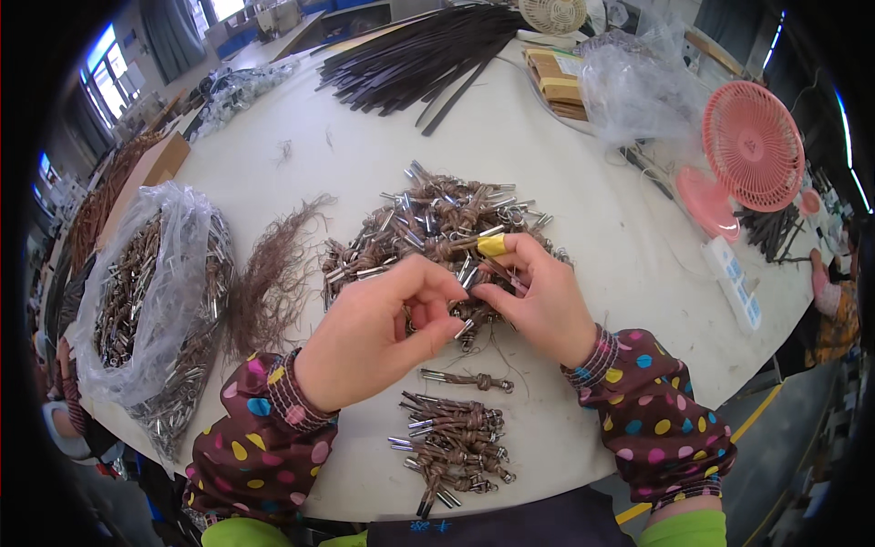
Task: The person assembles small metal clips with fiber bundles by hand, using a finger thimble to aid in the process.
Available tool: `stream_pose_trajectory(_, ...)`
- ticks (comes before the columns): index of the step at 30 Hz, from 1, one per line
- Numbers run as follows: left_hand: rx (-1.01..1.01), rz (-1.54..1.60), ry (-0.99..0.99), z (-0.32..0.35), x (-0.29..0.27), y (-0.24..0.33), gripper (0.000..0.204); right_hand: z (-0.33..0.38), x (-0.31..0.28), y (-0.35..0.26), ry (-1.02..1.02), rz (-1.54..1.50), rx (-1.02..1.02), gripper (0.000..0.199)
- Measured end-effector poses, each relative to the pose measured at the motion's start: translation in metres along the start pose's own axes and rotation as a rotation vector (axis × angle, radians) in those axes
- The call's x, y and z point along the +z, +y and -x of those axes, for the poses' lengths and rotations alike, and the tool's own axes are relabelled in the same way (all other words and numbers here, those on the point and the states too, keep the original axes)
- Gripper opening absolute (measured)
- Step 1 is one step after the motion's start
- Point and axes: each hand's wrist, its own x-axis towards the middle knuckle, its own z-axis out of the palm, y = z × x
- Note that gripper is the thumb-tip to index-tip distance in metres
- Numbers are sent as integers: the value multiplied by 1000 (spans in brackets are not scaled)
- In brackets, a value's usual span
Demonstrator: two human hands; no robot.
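Bare white table point(583, 210) is seen at twelve and three o'clock of the hands; its near edge runs just below the small sorted bundle point(453, 447). A knotted brown cord piece point(471, 314) is pinched between the closed left hand point(374, 333) and right hand point(538, 296), over the large pile point(437, 223).

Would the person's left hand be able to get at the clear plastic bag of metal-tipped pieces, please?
Probably yes: the clear plastic bag of metal-tipped pieces lies open on the left hand's own side, with only loose brown fibres between.
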Motion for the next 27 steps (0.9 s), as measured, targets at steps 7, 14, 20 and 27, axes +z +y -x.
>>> stream_pose_trajectory(7, 285, -565, -171, 14, 39, -22, 35, 10, -11, 2, 19, 2, -24, 44)
stream_pose_trajectory(14, 66, -387, -206, 19, 22, -12, 40, 25, -24, -11, -83, -140, 87, 39)
stream_pose_trajectory(20, 77, -278, -276, 53, 25, -2, 48, 32, -14, -3, -225, -145, -15, 33)
stream_pose_trajectory(27, 118, -326, -214, 53, 16, -17, 42, 32, -19, -1, -355, -61, -112, 36)
